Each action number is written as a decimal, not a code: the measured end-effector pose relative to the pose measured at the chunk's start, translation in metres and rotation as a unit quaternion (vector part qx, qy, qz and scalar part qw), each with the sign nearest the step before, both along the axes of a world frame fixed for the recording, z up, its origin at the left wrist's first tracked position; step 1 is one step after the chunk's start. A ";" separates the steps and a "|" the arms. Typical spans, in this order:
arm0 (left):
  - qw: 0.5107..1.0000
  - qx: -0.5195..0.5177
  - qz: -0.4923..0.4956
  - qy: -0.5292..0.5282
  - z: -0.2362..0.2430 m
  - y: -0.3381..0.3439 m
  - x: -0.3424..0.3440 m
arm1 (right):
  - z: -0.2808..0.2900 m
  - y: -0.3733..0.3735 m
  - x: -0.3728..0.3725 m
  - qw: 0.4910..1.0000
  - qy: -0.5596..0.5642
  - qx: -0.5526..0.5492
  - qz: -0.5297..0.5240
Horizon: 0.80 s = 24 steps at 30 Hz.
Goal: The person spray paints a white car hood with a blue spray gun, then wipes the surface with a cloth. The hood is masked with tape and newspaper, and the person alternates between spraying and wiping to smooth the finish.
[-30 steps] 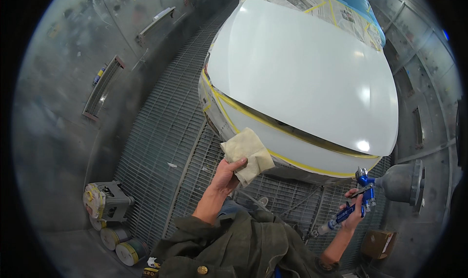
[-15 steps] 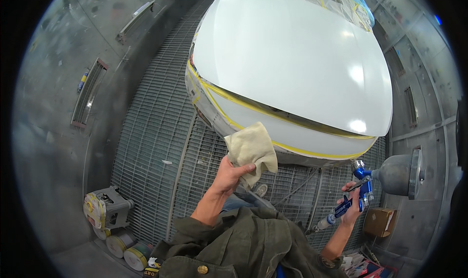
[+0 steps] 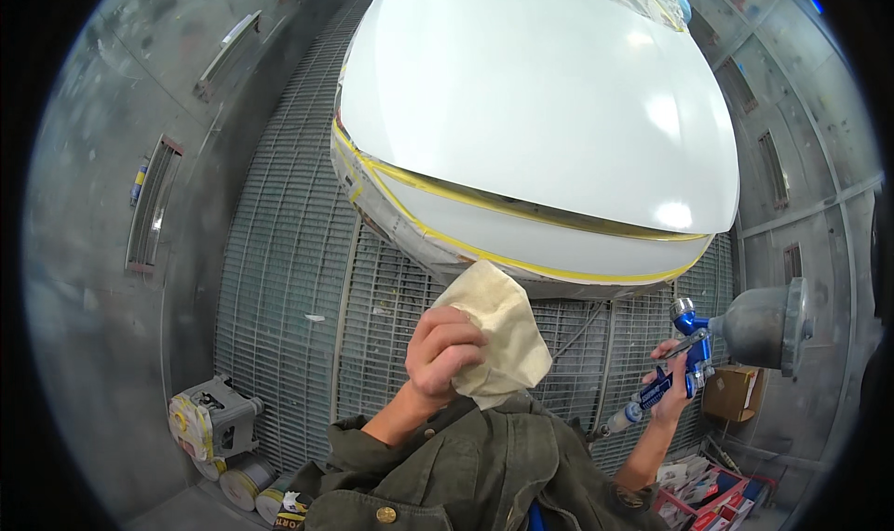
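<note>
My left hand (image 3: 440, 354) is closed on a pale yellowish cloth (image 3: 503, 331), which fans out beyond my fingers just short of the car's front end. On the right my right hand (image 3: 669, 391) wraps round the handle of a blue spray gun (image 3: 691, 345). A grey cup (image 3: 756, 328) is fixed to the gun and points right. Ahead stands a car whose white bonnet (image 3: 531, 94) looks smooth and glossy. Yellow masking tape (image 3: 540, 256) runs along its front edges, with masking sheet (image 3: 386, 205) below. Both hands are apart from the car.
Metal grating (image 3: 279, 252) forms the floor. A grey stool-like stand (image 3: 219, 417) and several round tins (image 3: 244, 480) sit at lower left. A cardboard box (image 3: 734, 391) and a red-edged container of packets (image 3: 717, 498) stand at lower right. Grey booth walls (image 3: 112, 280) rise on both sides.
The cloth has turned and come slightly nearer to me, and the back of my left fingers now shows. The view has shifted a little; my right hand keeps its grip on the spray gun.
</note>
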<state>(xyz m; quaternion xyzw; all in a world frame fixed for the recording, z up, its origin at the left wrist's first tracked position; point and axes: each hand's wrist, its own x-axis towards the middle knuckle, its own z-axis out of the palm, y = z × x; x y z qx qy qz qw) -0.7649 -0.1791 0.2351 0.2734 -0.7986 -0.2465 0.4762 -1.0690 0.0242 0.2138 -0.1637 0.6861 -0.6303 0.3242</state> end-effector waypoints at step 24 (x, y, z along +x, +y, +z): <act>0.984 0.127 0.064 0.110 -0.005 0.018 -0.043 | 0.021 -0.021 0.011 0.997 0.023 -0.005 0.069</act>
